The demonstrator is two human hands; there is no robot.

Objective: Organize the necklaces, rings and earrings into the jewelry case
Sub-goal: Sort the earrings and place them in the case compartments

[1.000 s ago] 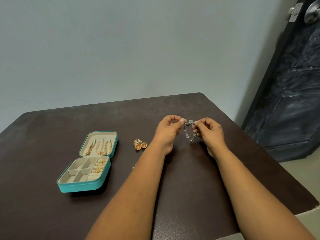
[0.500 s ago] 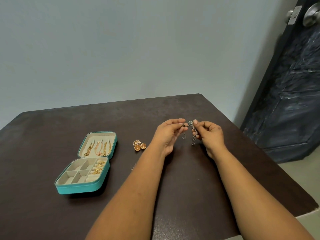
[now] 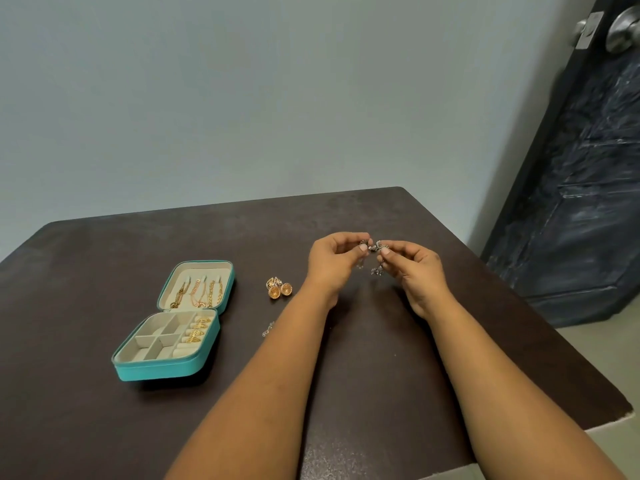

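Above the dark table [image 3: 381,358], my left hand [image 3: 334,263] and my right hand [image 3: 414,271] both pinch a pair of silver dangling earrings [image 3: 375,259], whose drops hang between the fingertips. An open teal jewelry case [image 3: 169,367] lies at the left. Gold necklaces [image 3: 199,292] hang in its lid and gold rings [image 3: 197,329] sit in its right-hand roll slots. Its square compartments look bare. A pair of gold round earrings [image 3: 278,289] lies on the table between the case and my left wrist.
A small silver piece [image 3: 268,329] lies on the table beside my left forearm, partly hidden. A dark door [image 3: 581,185] with a metal knob [image 3: 621,27] stands at the right. The table's right edge has a chipped corner [image 3: 627,415].
Both hands stayed together over the table, fingers shifting on the silver earrings. The thumbs and fingertips have closed nearer each other; the view has drifted slightly.
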